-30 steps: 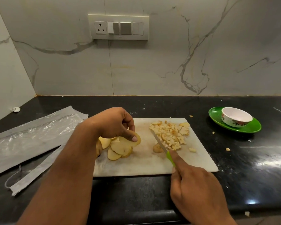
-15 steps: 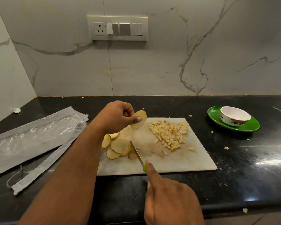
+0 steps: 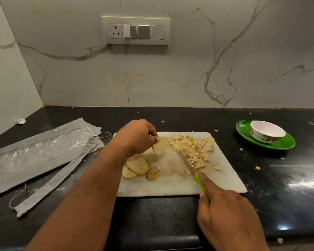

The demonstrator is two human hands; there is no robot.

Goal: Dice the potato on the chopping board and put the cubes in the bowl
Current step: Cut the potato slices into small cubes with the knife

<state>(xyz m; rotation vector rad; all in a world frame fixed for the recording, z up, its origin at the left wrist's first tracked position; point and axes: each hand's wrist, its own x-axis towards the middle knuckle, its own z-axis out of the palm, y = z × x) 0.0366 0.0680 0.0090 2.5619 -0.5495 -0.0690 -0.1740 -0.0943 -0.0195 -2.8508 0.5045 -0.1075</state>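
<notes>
Head view. The left hand pinches a single potato slice between thumb and fingertips and holds it tilted just above the chopping board, at the left edge of the diced pile. The right hand grips the green handle of the knife, index finger extended along the spine; the blade lies low over the board, its tip at the near-left edge of the pile. The remaining slices lie overlapped at the near-left of the board, with a skin-side end piece just beside them.

Handling, as a judgement: the slice is light, stiff and probably wet on its cut faces, so it may slip. Hold it by the rim, lay it flat, and keep the fingertips curled back from the blade. The cubes are small and loose; they scatter easily, as the stray pieces on the worktop suggest, and are best moved by scooping.

The bowl appears empty. It stands on a green plate, well apart from the board at the far right.

Surface and room: a glossy black stone worktop meets a marble-patterned wall with a switch panel. Grey plastic packaging lies to the left.
</notes>
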